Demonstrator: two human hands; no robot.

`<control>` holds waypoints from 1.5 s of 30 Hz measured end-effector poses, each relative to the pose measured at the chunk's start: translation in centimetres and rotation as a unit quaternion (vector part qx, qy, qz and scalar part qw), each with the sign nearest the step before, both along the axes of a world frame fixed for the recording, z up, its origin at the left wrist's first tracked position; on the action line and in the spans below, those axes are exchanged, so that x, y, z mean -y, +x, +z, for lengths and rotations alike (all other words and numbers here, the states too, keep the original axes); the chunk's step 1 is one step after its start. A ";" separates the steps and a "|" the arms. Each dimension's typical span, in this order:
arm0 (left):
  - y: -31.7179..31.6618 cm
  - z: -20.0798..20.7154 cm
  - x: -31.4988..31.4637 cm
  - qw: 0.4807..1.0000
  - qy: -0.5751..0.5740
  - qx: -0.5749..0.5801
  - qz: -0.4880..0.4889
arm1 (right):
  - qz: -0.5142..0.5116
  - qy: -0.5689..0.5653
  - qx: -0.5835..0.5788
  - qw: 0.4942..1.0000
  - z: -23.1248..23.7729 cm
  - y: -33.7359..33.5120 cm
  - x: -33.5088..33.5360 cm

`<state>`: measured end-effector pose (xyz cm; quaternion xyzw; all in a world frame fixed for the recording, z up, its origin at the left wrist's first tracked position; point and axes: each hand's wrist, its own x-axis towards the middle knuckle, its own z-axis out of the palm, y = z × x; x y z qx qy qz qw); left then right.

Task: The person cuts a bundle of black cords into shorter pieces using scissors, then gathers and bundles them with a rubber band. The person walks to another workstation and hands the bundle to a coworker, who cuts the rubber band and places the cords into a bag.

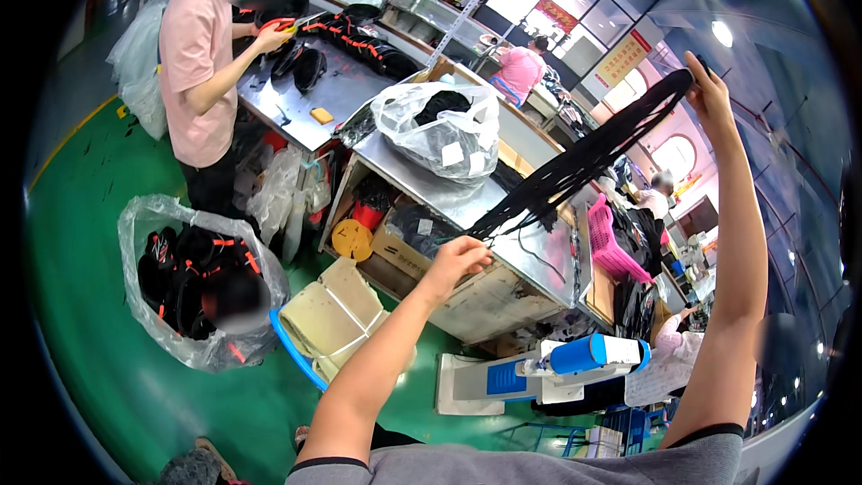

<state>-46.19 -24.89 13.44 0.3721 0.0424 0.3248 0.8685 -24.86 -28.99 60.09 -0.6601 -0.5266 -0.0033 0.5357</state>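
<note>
Bundle of black cords (588, 154), slung diagonally between the hands, right of centre: the right hand (709, 97), raised at upper right, grips its upper end; the left hand (458, 262), near centre, pinches its lower end. The left forearm partly hides strapped beige sheets (325, 310). The bundle crosses in front of a metal-topped table (462, 205). Containers: at lower left, a clear plastic bag (199, 355) of black-and-orange pieces (193, 247); on the table, a translucent bag (413, 148) with black material (444, 106); at right, a pink basket (615, 247). Upper left: a co-worker (202, 90) holding scissors (280, 25)
</note>
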 end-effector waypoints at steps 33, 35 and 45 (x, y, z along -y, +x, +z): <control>5.6 8.0 1.0 0.912 -0.286 0.288 -0.066 | -0.370 -0.083 0.484 0.788 0.6 -10.3 -5.7; 5.6 7.2 0.7 0.905 -0.308 0.279 -0.084 | -0.376 -0.075 0.477 0.791 0.5 -10.4 -5.6; 1.5 -11.0 2.7 0.972 -0.196 -0.065 0.116 | -0.323 -0.105 0.543 0.768 4.7 -4.5 -5.0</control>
